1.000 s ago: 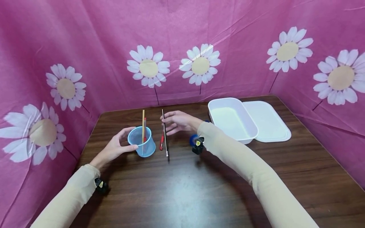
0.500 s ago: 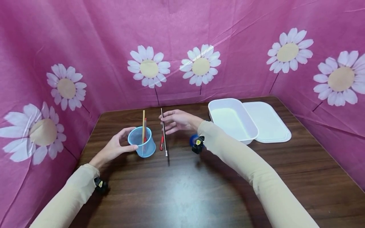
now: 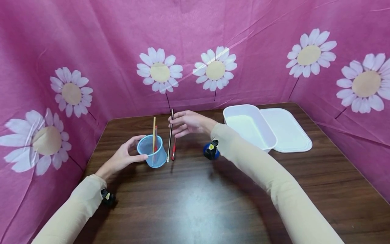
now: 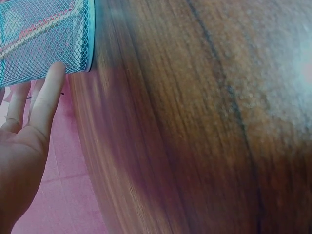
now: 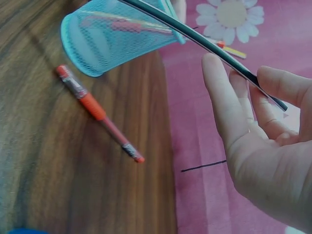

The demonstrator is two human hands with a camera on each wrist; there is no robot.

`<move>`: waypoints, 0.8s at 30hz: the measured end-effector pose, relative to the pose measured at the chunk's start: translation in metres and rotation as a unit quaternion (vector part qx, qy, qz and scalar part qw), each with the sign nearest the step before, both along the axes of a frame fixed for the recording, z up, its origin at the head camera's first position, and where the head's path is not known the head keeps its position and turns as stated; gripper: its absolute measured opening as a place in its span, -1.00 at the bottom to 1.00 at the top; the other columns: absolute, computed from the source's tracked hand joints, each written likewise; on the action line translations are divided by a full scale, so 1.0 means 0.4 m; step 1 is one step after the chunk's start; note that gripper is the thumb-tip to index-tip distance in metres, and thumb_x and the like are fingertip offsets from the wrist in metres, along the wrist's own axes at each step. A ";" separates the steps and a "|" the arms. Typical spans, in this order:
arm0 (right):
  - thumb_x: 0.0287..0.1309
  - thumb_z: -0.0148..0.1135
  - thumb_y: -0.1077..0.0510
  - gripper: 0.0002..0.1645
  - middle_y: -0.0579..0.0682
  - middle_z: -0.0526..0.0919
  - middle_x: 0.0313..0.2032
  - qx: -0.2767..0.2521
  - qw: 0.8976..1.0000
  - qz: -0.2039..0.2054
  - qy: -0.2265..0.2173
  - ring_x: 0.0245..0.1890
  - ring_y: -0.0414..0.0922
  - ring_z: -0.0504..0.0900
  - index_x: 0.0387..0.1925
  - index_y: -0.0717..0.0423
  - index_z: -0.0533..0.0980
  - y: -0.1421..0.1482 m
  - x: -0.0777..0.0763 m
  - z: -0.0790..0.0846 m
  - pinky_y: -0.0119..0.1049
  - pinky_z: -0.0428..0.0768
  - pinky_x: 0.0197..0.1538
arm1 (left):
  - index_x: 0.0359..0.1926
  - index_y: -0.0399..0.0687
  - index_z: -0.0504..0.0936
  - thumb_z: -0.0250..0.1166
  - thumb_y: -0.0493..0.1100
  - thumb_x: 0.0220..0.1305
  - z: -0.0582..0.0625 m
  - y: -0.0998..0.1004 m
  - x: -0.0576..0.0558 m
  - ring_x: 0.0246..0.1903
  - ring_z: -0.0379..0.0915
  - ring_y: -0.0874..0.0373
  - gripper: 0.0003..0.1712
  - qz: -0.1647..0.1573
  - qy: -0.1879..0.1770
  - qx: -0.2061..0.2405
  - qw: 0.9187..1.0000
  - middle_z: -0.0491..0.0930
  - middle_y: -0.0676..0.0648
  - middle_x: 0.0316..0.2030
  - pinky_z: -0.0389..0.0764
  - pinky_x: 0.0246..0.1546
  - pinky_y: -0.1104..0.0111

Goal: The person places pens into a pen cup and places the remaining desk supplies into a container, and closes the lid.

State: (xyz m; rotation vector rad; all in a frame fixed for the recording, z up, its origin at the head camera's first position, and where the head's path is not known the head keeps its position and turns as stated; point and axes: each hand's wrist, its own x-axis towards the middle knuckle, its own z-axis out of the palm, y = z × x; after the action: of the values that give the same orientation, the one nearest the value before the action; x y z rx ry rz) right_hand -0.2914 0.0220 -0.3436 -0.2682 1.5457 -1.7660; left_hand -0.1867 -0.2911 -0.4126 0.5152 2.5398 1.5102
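A light-blue mesh pen cup [image 3: 159,158] stands on the left of the table, holding a yellow pencil [image 3: 154,126] and a red pen [image 3: 156,130]. My left hand [image 3: 124,156] holds the cup from its left side, thumb in front and fingers behind. Between thumb and fingers, my right hand [image 3: 192,122] pinches a dark pencil [image 5: 195,36] near its far end. That pencil slants just right of the cup, its pale end low and toward me. A second red pen [image 5: 95,107] lies on the table below the right hand.
A white plastic box [image 3: 248,130] stands at the back right, its white lid [image 3: 289,132] lying beside it. Under the right wrist is a round blue object [image 3: 217,155], partly hidden by the wrist camera. Pink flowered cloth [image 3: 189,30] surrounds the wooden table [image 3: 195,203].
My right hand has moved slightly up and left, and the dark pencil's lower end has swung left toward the cup, crossing over the loose red pen. The left hand and cup stay put.
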 end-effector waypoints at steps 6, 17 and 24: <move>0.44 0.17 0.23 -0.64 0.33 0.53 0.22 -0.004 1.000 -0.006 0.013 -0.13 0.14 0.73 0.19 0.25 0.47 -0.001 -0.003 0.046 0.19 0.55 0.15 | 0.48 0.06 0.27 0.47 -0.13 0.27 -0.003 0.000 0.001 0.17 0.39 -0.03 -0.16 -0.001 -0.001 0.000 1.000 0.52 -0.14 0.16 0.34 0.24 -0.06; 0.44 0.18 0.24 -0.77 0.18 0.70 -0.05 -0.030 0.998 -0.024 0.051 -0.17 0.10 0.76 0.06 0.22 0.52 -0.014 -0.005 0.105 0.07 0.68 -0.02 | 0.48 0.06 0.24 0.46 -0.12 0.28 0.005 0.007 0.008 0.22 0.34 -0.05 -0.16 -0.003 -0.013 -0.002 1.000 0.47 -0.16 0.22 0.33 0.24 -0.05; 0.43 0.19 0.26 -0.80 0.19 0.69 -0.04 -0.033 0.997 -0.028 0.060 -0.14 0.13 0.75 0.02 0.22 0.52 -0.033 -0.002 0.106 0.11 0.65 0.04 | 0.49 -0.01 0.21 0.49 -0.15 0.24 0.025 0.006 0.007 0.27 0.32 -0.04 -0.10 -0.011 -0.015 -0.004 1.000 0.44 -0.15 0.27 0.42 0.20 0.34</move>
State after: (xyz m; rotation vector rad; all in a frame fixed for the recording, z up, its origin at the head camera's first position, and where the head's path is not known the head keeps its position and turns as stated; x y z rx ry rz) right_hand -0.2922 0.0087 -0.3013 -0.3740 1.5939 -1.8775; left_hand -0.1837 -0.2888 -0.4025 0.5132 2.5078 1.4893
